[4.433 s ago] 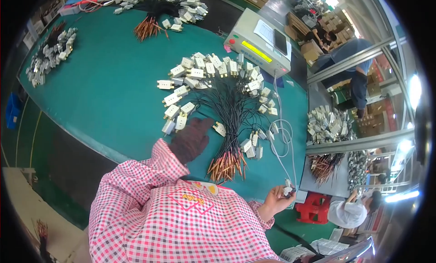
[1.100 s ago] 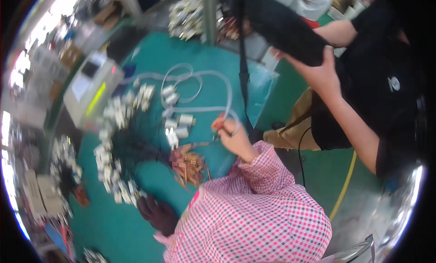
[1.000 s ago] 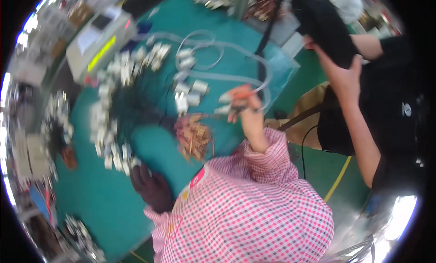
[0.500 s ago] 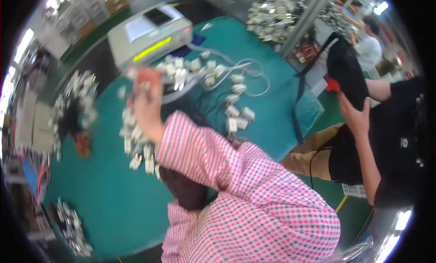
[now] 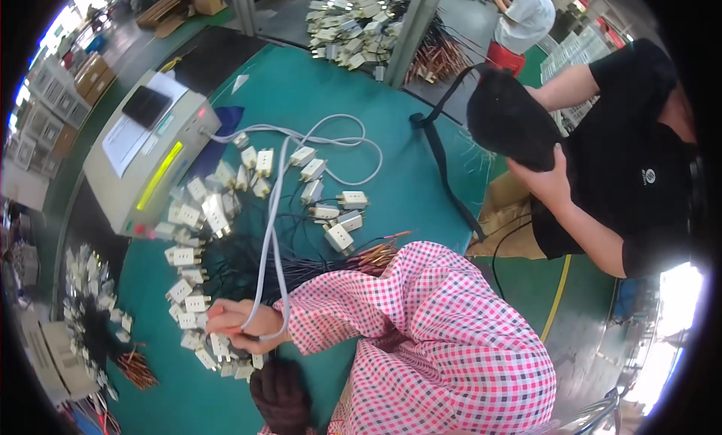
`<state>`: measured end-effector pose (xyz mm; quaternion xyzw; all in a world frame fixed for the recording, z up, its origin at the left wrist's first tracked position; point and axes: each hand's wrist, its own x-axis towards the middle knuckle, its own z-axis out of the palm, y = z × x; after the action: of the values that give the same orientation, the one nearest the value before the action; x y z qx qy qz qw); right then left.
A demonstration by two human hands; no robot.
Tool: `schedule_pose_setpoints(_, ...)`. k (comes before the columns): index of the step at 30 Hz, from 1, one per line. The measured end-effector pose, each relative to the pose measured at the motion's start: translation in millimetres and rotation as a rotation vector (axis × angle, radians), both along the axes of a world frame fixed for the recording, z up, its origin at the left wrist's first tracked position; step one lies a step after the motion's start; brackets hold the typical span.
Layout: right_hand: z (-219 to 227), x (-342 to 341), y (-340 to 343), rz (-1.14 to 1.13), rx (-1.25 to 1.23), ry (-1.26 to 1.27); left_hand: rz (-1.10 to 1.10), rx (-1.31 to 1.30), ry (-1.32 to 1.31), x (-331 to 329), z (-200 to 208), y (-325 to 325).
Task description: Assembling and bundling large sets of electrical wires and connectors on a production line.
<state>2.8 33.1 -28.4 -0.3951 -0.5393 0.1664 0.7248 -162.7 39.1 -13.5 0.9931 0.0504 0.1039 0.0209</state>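
Note:
My right hand (image 5: 244,326), bare below a pink checked sleeve, is closed on the end of a grey cable (image 5: 272,262) above a row of small white connector blocks (image 5: 195,303). What lies inside its curled fingers is partly hidden. My left hand (image 5: 280,396), in a dark glove, is close by with its fingers bent together; anything in its grip is hidden. Black wires with bare copper ends (image 5: 376,256) run from the blocks under my right sleeve. The cable loops back to a beige tester box (image 5: 150,153) with a lit yellow-green strip.
A phone (image 5: 147,106) and paper lie on the tester. More wired blocks (image 5: 90,300) are heaped at the left, and a larger pile (image 5: 353,25) stands beyond a metal post (image 5: 414,36). At the right, another person holds a black bag-like item (image 5: 515,119) with a strap.
My right hand has come back from beside the tester toward my gloved left hand, drawing the grey cable across the blocks. The view has shifted, and the other person still holds the black item.

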Motion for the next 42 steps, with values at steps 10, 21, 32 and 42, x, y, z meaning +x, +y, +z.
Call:
schedule_pose_setpoints(10, 23.9, 3.8, 6.2, -0.079, 0.104, 0.134, 0.227, 0.024, -0.057, 20.8, 12.2, -21.4)
schedule_pose_setpoints(21, 39.9, -43.8, -53.3, -0.222, 0.176, 0.449, 0.463, -0.050, -0.159, 43.9, 26.2, -75.5)
schedule_pose_setpoints(32, -2.6, -42.7, -94.0, -0.236, -0.054, 0.114, 0.941, -0.162, -0.006, -13.4, 35.0, -116.1)
schedule_pose_setpoints(42, 14.3, -11.4, -111.7, -0.264, -0.144, 0.227, 0.829, -1.231, -0.393, -14.2, 0.9, -117.5)
